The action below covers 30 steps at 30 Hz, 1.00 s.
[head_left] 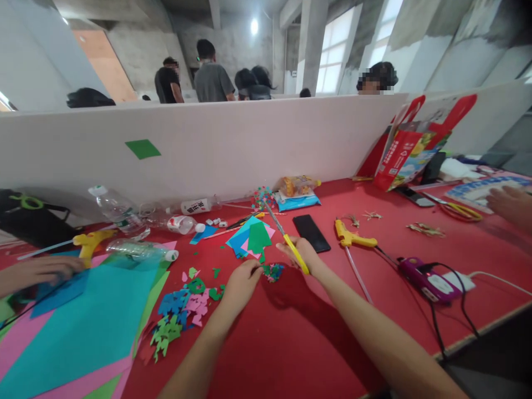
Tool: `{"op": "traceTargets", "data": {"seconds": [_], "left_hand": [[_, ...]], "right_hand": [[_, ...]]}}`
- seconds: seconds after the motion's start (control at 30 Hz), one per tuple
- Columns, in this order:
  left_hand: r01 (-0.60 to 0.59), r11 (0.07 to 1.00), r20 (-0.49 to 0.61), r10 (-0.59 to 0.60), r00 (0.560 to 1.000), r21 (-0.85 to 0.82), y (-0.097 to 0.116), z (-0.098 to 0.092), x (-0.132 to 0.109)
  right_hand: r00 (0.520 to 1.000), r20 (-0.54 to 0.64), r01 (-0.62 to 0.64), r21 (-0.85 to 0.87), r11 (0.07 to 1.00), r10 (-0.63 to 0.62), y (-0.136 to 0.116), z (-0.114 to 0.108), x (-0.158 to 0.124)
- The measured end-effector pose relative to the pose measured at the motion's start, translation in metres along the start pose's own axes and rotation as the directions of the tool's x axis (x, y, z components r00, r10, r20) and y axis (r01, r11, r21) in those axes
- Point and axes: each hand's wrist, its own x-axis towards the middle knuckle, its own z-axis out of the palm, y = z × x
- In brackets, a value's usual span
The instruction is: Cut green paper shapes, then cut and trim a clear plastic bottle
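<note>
My right hand (305, 252) grips yellow-handled scissors (286, 239) whose blades point up and away toward the back of the red table (291, 343). My left hand (243, 282) pinches a small multicoloured paper piece (272, 271) held between the two hands, just below the scissors' handle. Paper cut-outs (183, 310) in green, blue and pink lie left of my left hand. Folded coloured paper (251, 237) sits behind the hands.
Large teal, pink and green sheets (83, 327) cover the left. A black phone (311, 233), yellow glue gun (353, 238), purple device with cables (424, 280) lie to the right. Plastic bottles (124, 216) stand by the white partition (249, 144). Other people's hands (37, 271) appear at both edges.
</note>
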Motion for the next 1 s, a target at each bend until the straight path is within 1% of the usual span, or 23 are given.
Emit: {"op": "traceTargets", "data": {"seconds": [0.07,0.2,0.3,0.4,0.47,0.53,0.67,0.73,0.8,0.9,1.0], "left_hand": [[-0.034,0.99,0.053,0.027,0.998,0.138,-0.001,0.006,0.006],[-0.087,0.934,0.147,0.038,0.988,0.347,-0.001,0.019,0.014],[-0.101,0.882,0.161,0.028,0.986,0.461,0.003,0.026,0.015],[-0.098,0.846,0.142,0.026,0.989,0.523,0.01,0.027,0.012],[-0.08,0.84,0.106,0.027,0.994,0.537,0.012,0.022,0.012],[-0.043,0.843,0.046,0.021,0.999,0.536,0.01,0.013,0.016],[0.05,0.853,-0.107,0.007,0.994,0.52,-0.008,-0.002,0.037],[0.067,0.854,-0.151,0.013,0.988,0.516,-0.016,-0.002,0.049],[0.067,0.858,-0.166,0.021,0.986,0.51,-0.02,0.002,0.058],[0.058,0.878,-0.177,0.03,0.984,0.474,-0.018,0.007,0.063],[0.051,0.918,-0.206,0.034,0.978,0.393,-0.015,0.006,0.065]], "right_hand": [[0.999,-0.033,-0.006,-0.007,1.0,0.006,0.003,-0.004,-0.002],[0.999,-0.053,-0.004,0.018,1.0,0.005,0.011,-0.003,-0.007],[0.999,-0.051,0.006,0.038,0.999,-0.004,0.016,-0.002,-0.007],[0.998,-0.048,0.035,0.056,0.998,-0.032,0.02,-0.003,-0.006],[0.997,-0.048,0.06,0.068,0.996,-0.057,0.021,-0.004,-0.006],[0.996,-0.051,0.081,0.08,0.993,-0.078,0.021,-0.005,-0.007],[0.995,-0.056,0.092,0.097,0.991,-0.087,0.021,-0.005,-0.009],[0.995,-0.059,0.087,0.102,0.991,-0.081,0.02,-0.005,-0.009],[0.995,-0.065,0.084,0.105,0.991,-0.078,0.019,-0.004,-0.009],[0.993,-0.075,0.096,0.106,0.99,-0.089,0.016,-0.001,-0.009],[0.992,-0.079,0.111,0.104,0.988,-0.103,0.015,0.0,-0.007]]}}
